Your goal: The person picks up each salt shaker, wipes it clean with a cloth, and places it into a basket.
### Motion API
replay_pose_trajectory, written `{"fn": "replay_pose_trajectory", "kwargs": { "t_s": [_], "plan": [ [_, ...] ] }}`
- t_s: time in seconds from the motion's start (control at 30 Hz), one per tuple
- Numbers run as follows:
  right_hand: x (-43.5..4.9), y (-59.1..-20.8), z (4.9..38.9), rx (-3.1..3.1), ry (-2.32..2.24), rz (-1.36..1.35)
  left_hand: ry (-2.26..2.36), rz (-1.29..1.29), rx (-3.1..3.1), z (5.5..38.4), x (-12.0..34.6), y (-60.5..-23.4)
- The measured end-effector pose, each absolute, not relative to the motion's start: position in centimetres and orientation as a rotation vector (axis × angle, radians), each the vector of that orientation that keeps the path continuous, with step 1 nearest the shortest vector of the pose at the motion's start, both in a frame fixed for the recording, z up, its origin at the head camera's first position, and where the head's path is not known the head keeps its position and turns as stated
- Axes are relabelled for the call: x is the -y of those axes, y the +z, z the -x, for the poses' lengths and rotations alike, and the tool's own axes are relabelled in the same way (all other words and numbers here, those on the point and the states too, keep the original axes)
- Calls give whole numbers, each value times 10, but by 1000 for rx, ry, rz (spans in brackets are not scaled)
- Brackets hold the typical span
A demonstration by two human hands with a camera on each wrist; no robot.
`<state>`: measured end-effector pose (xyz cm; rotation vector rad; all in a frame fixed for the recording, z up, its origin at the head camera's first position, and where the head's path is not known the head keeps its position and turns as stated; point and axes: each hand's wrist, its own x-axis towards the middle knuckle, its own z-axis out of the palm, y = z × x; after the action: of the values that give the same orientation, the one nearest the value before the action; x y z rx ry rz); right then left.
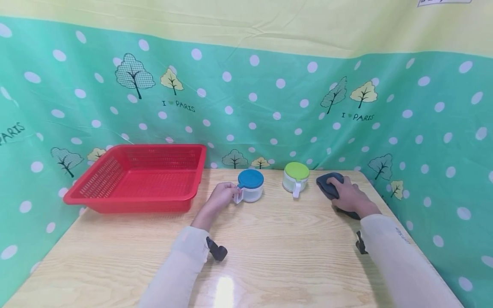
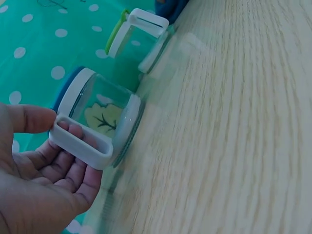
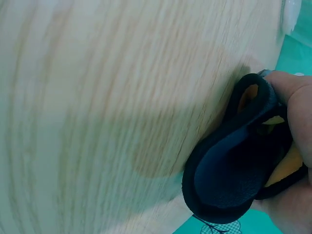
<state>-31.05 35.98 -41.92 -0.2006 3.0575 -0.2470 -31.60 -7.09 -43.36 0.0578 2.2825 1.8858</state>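
A clear seasoning jar with a blue lid [image 1: 250, 179] stands on the table, its white handle [image 2: 80, 144] turned toward my left hand [image 1: 223, 195]. In the left wrist view the thumb presses on the handle's lid end while the other fingers curl around it from behind. Farther right is a second jar with a green lid [image 1: 297, 170], untouched. At the table's right side, my right hand [image 1: 349, 196] grips a dark blue folded cloth [image 3: 229, 170] with black edging, bunching it into loops. The palm and some fingers of that hand are out of sight.
A red plastic basket [image 1: 127, 205] sits at the back left of the wooden table [image 1: 269, 248]. Behind and beside the table hangs a green dotted curtain [image 1: 246, 124], close to the jars. Black straps with small devices are on both wrists.
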Motion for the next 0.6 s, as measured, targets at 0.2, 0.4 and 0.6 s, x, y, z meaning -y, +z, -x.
{"fn": "replay_pose_trajectory", "kwargs": {
  "t_s": [0.2,0.4,0.6],
  "plan": [
    [-362,-422,311,-3065,-239,230,1940,-57,-2247,320,69,-435],
    [-359,-421,310,-3081,-222,243,2019,-28,-2213,321,69,-437],
    [-357,-415,309,-3127,-137,273,2104,-33,-2200,321,70,-437]
  ]
}}
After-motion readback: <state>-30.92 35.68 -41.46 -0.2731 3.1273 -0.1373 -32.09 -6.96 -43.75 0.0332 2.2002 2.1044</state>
